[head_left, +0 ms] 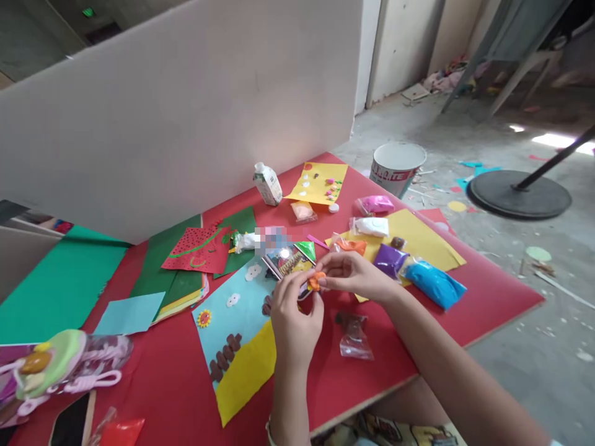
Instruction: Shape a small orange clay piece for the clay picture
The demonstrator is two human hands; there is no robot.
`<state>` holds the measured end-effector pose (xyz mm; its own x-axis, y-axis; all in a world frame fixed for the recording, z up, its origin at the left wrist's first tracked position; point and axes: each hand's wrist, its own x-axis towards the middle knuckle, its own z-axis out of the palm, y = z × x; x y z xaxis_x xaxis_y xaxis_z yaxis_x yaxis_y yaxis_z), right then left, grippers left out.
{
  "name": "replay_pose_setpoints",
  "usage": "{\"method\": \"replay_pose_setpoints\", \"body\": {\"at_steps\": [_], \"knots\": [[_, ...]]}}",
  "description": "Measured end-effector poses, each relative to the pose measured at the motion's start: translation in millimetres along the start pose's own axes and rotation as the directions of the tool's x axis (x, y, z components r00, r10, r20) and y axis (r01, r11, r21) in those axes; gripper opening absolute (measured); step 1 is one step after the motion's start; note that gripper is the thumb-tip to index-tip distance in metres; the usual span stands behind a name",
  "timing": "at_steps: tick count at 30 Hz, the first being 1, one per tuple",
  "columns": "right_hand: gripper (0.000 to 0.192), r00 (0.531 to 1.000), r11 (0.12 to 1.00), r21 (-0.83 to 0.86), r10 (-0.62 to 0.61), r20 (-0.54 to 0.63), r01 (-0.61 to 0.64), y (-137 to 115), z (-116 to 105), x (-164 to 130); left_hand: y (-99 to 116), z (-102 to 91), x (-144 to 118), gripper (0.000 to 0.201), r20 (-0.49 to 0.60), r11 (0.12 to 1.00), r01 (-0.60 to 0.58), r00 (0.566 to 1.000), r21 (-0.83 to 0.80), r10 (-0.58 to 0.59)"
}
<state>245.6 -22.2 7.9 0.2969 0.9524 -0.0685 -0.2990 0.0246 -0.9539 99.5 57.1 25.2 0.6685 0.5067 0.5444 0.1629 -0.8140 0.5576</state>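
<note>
Both hands meet over the red table [385, 365], their fingers closed on a small lump of orange modelling clay [317, 282]. My left hand [295, 303] pinches it from the left, and my right hand [348, 275] grips its right side. Below the left hand lies a picture of blue and yellow sheets [248, 365] with clay clouds, a sun and brown pieces; the hand covers part of it. A phone-like screen [289, 260] sits just behind the fingers. An orange clay bag [349, 246] is beyond the right hand, and a brown clay bag [356, 336] lies nearer me.
Purple [389, 261], blue [434, 284], white [370, 226] and pink clay bags [375, 204] lie to the right. A carton [268, 184] stands by the wall. At left are coloured sheets [155, 266] and a pink-strapped bottle [69, 365]. A bucket [398, 162] stands beyond the table edge.
</note>
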Motion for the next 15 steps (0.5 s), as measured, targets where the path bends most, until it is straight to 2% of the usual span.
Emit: {"method": "replay_pose_setpoints", "body": {"at_steps": [5, 9, 11, 15], "knots": [[0.035, 0.996, 0.994, -0.053, -0.091, 0.002, 0.091, 3.4, -1.5, -1.4, 0.2, -2.2, 0.0, 0.028, 0.048, 0.997, 0.058, 0.997, -0.041, -0.056], [0.030, 0.988, 0.985, -0.081, -0.155, -0.008, 0.154, -0.4, 1.7, -4.3, 0.4, -3.2, -2.6, 0.019, 0.012, 0.992, 0.070, 0.998, -0.102, -0.069], [0.029, 0.982, 0.979, -0.091, -0.185, -0.043, 0.180, -3.2, 3.4, -5.3, -0.3, -3.2, -5.1, 0.011, -0.029, 0.986, 0.093, 0.995, -0.141, -0.098], [0.030, 0.956, 0.970, -0.088, -0.238, -0.172, 0.226, -4.7, 4.4, -4.5, -0.7, -4.0, -9.0, 0.010, -0.044, 0.949, 0.151, 0.985, -0.277, -0.169]]}}
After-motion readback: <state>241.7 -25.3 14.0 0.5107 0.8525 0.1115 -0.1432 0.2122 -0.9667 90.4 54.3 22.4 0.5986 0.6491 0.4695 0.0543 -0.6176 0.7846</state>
